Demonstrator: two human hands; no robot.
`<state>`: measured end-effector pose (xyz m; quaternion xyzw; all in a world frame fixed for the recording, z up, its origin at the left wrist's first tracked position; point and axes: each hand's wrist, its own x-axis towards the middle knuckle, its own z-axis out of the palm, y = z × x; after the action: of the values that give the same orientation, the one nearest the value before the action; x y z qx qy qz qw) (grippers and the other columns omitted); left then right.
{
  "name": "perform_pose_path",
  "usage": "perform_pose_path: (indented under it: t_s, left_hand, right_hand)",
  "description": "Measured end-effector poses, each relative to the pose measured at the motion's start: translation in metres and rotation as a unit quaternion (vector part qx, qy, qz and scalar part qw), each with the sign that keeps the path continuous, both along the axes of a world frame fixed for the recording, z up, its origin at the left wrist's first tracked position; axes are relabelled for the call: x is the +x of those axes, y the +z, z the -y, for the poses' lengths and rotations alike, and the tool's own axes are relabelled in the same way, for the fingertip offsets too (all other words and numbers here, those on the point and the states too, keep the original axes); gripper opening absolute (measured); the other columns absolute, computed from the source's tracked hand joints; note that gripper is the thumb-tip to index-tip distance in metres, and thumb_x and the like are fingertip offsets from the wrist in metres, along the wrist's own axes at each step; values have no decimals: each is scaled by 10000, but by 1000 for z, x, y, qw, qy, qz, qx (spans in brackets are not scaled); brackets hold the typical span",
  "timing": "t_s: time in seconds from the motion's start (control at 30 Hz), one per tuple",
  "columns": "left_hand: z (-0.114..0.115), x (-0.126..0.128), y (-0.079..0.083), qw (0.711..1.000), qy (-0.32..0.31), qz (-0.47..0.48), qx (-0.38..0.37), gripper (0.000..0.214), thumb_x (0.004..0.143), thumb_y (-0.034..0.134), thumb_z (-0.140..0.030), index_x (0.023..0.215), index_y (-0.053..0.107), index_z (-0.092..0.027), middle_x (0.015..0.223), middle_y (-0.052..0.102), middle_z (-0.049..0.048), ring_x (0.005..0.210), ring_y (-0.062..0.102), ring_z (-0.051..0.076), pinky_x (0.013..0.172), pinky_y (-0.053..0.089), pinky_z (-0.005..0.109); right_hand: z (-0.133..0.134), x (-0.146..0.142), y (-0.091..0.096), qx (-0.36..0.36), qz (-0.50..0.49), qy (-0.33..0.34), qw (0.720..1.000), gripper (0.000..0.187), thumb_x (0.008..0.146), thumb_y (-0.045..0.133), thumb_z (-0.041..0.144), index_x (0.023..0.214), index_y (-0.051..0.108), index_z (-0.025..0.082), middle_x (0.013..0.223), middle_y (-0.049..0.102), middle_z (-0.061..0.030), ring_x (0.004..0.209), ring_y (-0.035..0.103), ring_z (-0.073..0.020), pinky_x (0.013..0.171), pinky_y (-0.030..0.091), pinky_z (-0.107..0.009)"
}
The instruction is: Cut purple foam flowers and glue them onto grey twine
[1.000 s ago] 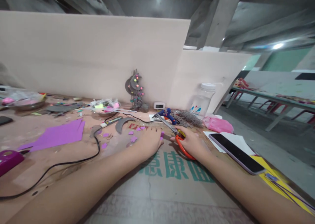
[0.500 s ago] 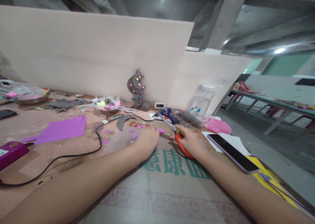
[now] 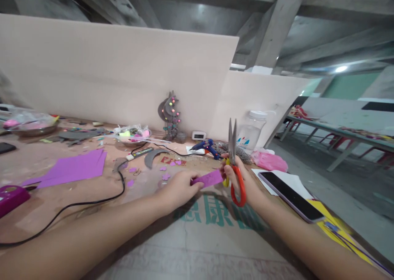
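My left hand [image 3: 177,188] is closed on the left end of a small purple foam strip [image 3: 209,178], held just above the cardboard work surface [image 3: 203,235]. My right hand [image 3: 244,181] grips red-and-yellow-handled scissors [image 3: 233,161] upright, their blades pointing up and slightly apart. The right hand's fingers also touch the strip's right end. Small purple cut-out shapes [image 3: 168,175] lie on the table beyond my left hand.
Purple foam sheets [image 3: 74,169] lie at left, with a black cable [image 3: 92,198] crossing the table. A blue glue gun [image 3: 207,145], a clear jar [image 3: 250,132], a pink bag [image 3: 269,161], a phone [image 3: 291,196] and a grey ornament [image 3: 169,113] stand near the back wall.
Both hands have lifted off the table. The scissors swung from lying flat to pointing upward. My left hand now holds up a purple strip between the two hands.
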<state>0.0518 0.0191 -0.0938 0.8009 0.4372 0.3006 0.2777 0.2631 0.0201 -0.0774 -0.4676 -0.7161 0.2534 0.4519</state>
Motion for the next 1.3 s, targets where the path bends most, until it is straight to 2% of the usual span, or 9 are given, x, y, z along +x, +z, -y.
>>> perform_pose_path:
  t_s: [0.1, 0.27, 0.43, 0.57, 0.77, 0.97, 1.07, 1.2, 1.3]
  left_hand:
    - [19, -10, 11, 999, -7, 33, -38, 239, 844, 483, -350, 783, 629, -170, 674, 595, -7, 629, 544, 151, 540, 355, 248]
    - [34, -17, 44, 999, -11, 48, -17, 229, 833, 501, -341, 766, 632, -165, 696, 594, 1, 648, 518, 145, 570, 353, 245]
    - [36, -19, 63, 993, -45, 94, -52, 238, 838, 517, -368, 752, 609, -167, 626, 549, -23, 590, 497, 115, 550, 357, 224]
    - [37, -28, 74, 989, -55, 116, -76, 286, 855, 506, -396, 714, 589, -161, 575, 553, -24, 565, 526, 110, 560, 393, 222]
    - [34, -44, 101, 969, -2, 240, -58, 316, 844, 539, -419, 659, 499, -167, 528, 507, -53, 446, 481, 76, 476, 393, 200]
    - [23, -44, 96, 940, -2, 327, -100, 229, 805, 604, -367, 765, 562, -145, 618, 586, -21, 535, 550, 90, 535, 443, 207]
    - [20, -43, 91, 939, 5, 324, -116, 248, 799, 609, -374, 737, 557, -139, 630, 603, -7, 536, 557, 93, 541, 452, 215]
    - [22, -43, 94, 954, 21, 280, -108, 249, 806, 593, -352, 680, 546, -142, 597, 590, -9, 525, 550, 93, 531, 442, 215]
    - [28, -42, 99, 971, -8, 223, -88, 235, 816, 568, -342, 686, 567, -146, 611, 587, -7, 533, 545, 97, 530, 438, 221]
  right_hand:
    - [13, -5, 12, -16, -32, 27, 999, 315, 891, 504, 458, 1137, 443, 273, 880, 587, -16, 763, 612, -166, 721, 519, -303]
    - [37, -13, 36, -28, -42, 91, 995, 334, 869, 563, 375, 1164, 467, 250, 812, 537, 8, 669, 596, -144, 614, 508, -277]
    - [59, -24, 59, -17, -36, 46, 998, 289, 820, 597, 262, 1089, 489, 252, 727, 536, 30, 606, 572, -134, 565, 489, -258]
    - [68, -24, 71, 15, -65, 36, 997, 253, 833, 588, 281, 1058, 477, 249, 732, 520, 23, 614, 564, -135, 569, 488, -257]
    - [67, -7, 56, 36, -55, 83, 994, 380, 903, 452, 520, 1158, 437, 240, 855, 488, -29, 691, 513, -155, 617, 478, -298]
    - [63, -7, 39, -44, 62, 140, 987, 500, 880, 409, 615, 1180, 418, 215, 810, 445, -11, 646, 454, -131, 594, 416, -272]
    - [63, -9, 41, -63, 105, 149, 981, 516, 877, 384, 637, 1163, 429, 210, 778, 436, 0, 621, 407, -121, 567, 373, -258]
    - [65, -12, 45, -77, 138, 157, 975, 487, 879, 383, 634, 1102, 459, 207, 798, 458, -14, 649, 422, -125, 574, 374, -253]
    - [65, -15, 45, -112, 124, 181, 969, 506, 881, 364, 645, 1104, 452, 200, 809, 453, -16, 638, 423, -114, 556, 374, -239]
